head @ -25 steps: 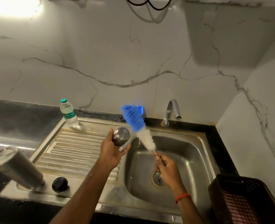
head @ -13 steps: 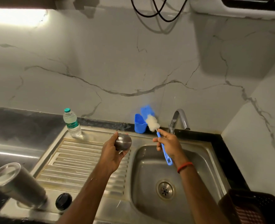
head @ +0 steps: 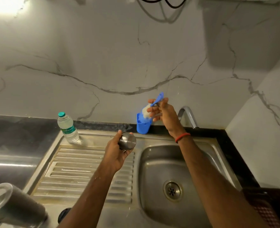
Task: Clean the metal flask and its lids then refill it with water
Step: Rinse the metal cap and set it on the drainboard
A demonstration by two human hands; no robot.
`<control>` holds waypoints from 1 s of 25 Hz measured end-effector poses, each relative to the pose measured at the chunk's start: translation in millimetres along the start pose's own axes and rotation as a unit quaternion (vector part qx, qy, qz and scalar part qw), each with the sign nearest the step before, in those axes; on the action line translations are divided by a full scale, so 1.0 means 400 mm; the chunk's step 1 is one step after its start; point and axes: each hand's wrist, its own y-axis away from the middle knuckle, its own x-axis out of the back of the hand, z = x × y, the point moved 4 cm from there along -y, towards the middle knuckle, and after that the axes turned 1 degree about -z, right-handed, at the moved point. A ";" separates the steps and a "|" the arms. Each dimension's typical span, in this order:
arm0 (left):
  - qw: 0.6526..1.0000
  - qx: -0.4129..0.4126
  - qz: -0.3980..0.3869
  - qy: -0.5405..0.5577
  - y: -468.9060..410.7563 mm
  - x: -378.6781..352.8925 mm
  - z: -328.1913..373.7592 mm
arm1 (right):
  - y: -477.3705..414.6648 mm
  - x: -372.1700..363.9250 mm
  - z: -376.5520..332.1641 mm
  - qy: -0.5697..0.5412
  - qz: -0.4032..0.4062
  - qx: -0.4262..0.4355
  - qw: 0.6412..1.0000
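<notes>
My left hand [head: 117, 153] grips a round metal lid [head: 127, 141] above the draining board. My right hand [head: 162, 111] holds the blue-handled bottle brush [head: 154, 106] by its handle, with the white head lowered into the blue holder cup [head: 142, 126] at the back of the sink. The metal flask [head: 12, 206] stands upside down at the near left corner of the draining board. A black lid [head: 63, 213] lies beside it, partly hidden by my left forearm.
The steel sink basin [head: 152, 162] with its drain [head: 172, 190] lies below my right arm, and the tap [head: 187, 116] stands behind it. A plastic water bottle [head: 67, 128] stands at the back left. A dark basket [head: 271, 209] sits at the near right.
My right hand has carried the brush up from over the basin to the blue holder and turned it head down into the cup. My left hand keeps hold of the metal lid.
</notes>
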 end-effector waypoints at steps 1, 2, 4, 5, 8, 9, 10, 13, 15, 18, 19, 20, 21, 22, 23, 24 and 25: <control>1.000 -0.003 -0.002 -0.004 -0.005 -0.006 0.009 | -0.032 -0.006 -0.021 0.023 -0.021 0.023 0.999; 1.000 -0.007 -0.001 -0.008 -0.014 -0.011 0.021 | -0.068 -0.010 -0.034 0.043 -0.031 0.032 0.998; 1.000 -0.011 -0.003 -0.012 -0.029 -0.021 0.040 | -0.144 -0.008 -0.042 0.100 0.006 0.035 0.994; 1.000 -0.012 -0.005 -0.012 -0.037 -0.025 0.047 | -0.183 -0.005 -0.041 0.141 0.050 0.043 0.988; 1.000 -0.008 -0.001 -0.016 -0.068 -0.025 0.053 | -0.278 0.002 -0.031 0.217 0.162 0.075 0.960; 1.000 -0.007 -0.002 -0.018 -0.074 -0.027 0.053 | -0.301 0.000 -0.025 0.225 0.174 0.075 0.956; 1.000 -0.008 -0.002 -0.021 -0.083 -0.030 0.054 | -0.322 0.000 -0.014 0.233 0.176 0.066 0.954; 1.000 -0.002 0.001 -0.026 -0.109 -0.030 0.048 | -0.365 0.008 0.044 0.255 0.156 0.022 0.954; 0.999 0.014 -0.003 -0.029 -0.123 -0.027 0.037 | -0.361 0.018 0.073 0.234 0.151 0.012 0.960; 0.999 0.033 -0.004 -0.028 -0.134 -0.019 0.016 | -0.323 0.039 0.096 0.161 0.198 0.013 0.967; 0.999 0.033 -0.005 -0.024 -0.133 -0.021 0.010 | -0.300 0.046 0.103 0.145 0.220 0.022 0.964; 0.999 0.032 -0.007 -0.020 -0.132 -0.022 0.005 | -0.273 0.049 0.107 0.143 0.236 0.035 0.960; 0.999 0.032 -0.012 -0.016 -0.128 -0.025 0.000 | -0.241 0.050 0.116 0.153 0.245 0.046 0.956; 0.999 0.031 -0.019 -0.017 -0.123 -0.030 -0.005 | -0.205 0.051 0.126 0.168 0.244 0.051 0.954; 0.999 0.029 -0.027 -0.024 -0.118 -0.036 -0.011 | -0.164 0.047 0.136 0.179 0.232 0.051 0.955; 0.998 0.025 -0.034 -0.041 -0.112 -0.043 -0.018 | -0.124 0.041 0.147 0.185 0.211 0.046 0.959; 0.997 0.016 -0.040 -0.068 -0.106 -0.051 -0.025 | -0.083 0.034 0.155 0.182 0.185 0.036 0.965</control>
